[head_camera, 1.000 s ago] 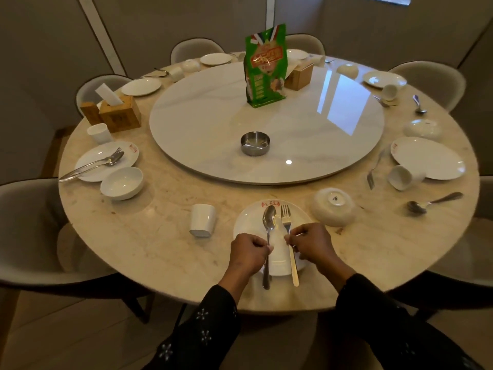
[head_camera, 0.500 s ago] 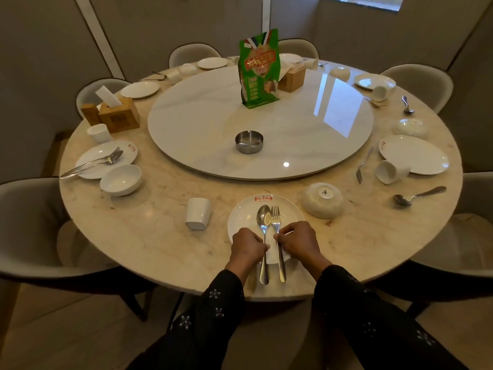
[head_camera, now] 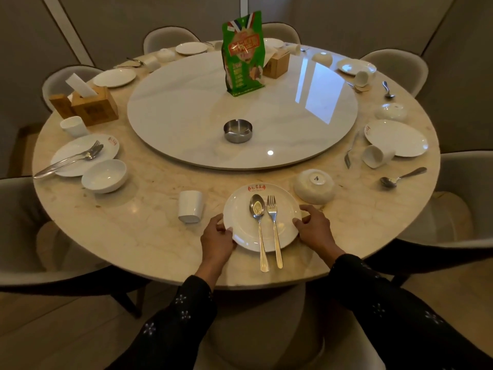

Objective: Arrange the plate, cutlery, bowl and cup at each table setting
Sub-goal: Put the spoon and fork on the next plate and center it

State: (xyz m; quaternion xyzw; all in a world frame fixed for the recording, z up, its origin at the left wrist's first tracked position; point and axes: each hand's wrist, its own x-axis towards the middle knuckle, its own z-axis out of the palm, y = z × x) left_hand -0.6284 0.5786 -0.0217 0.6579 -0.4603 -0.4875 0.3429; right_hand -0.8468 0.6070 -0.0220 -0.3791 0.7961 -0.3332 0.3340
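Currently, the nearest place setting is being adjusted. The plate (head_camera: 262, 217) lies close to the near edge of the round table (head_camera: 149, 231) and is held at both sides: the left hand (head_camera: 217, 237) is closed on its left rim, with the thumb on the upper surface, and the right hand (head_camera: 314, 227) is closed on its right rim, with fingertips on the edge. Across the plate, the spoon (head_camera: 258, 222) and the fork (head_camera: 274, 225) are laid side by side, close together and nearly parallel; their handles overhang the near rim of the plate toward the table edge.

The step in hand is judged to be the positioning of the plate itself, with the cutlery already placed on it. Two items of this setting remain out of order. The cup (head_camera: 190, 206) stands mouth down just left of the plate. The bowl (head_camera: 314, 186) rests upside down just beyond the plate's far right rim.

For the next move, both rims are expected to be released once the plate is squared to the seat. The bowl and the cup should then be turned upright and set beside the plate. The plate should be moved slowly, since the loose cutlery could slide or roll off.
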